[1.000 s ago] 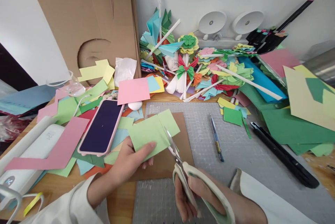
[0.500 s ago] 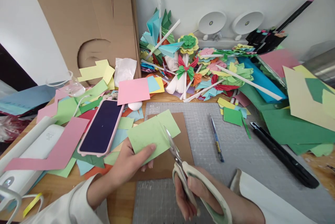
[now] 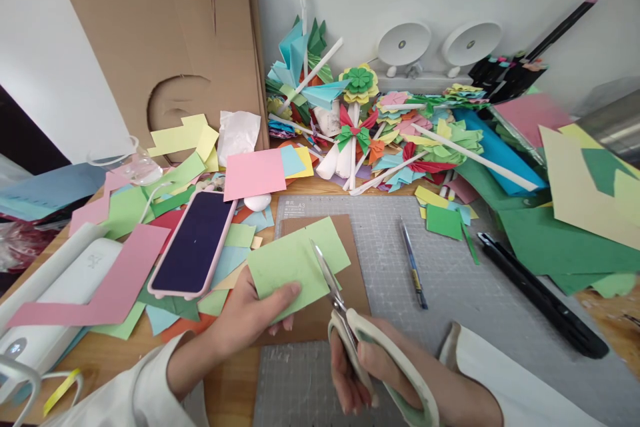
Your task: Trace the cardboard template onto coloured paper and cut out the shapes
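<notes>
Between thumb and fingers, my left hand (image 3: 265, 304) pinches a light green sheet of paper (image 3: 290, 260) by its lower left edge. My right hand (image 3: 385, 367) has its fingers through the pale handles of a pair of scissors (image 3: 336, 297). The scissor blades reach across the right part of the paper, pointing up and left; whether they are cutting into it I cannot tell for certain. Beneath the paper lies a brown cardboard piece (image 3: 353, 280) on a grey cutting mat (image 3: 385, 240).
A phone (image 3: 195, 244) lies among paper scraps on the left. On the mat are a pen (image 3: 413, 264) and a black utility knife (image 3: 543, 297). Paper flowers (image 3: 359, 80) and white sticks are heaped along the wall, beside upright cardboard sheets (image 3: 200, 34). Green paper (image 3: 565, 240) lies right.
The green paper has shifted slightly right and down, with my left hand following a little. The scissors have barely moved; their blades look slightly more closed.
</notes>
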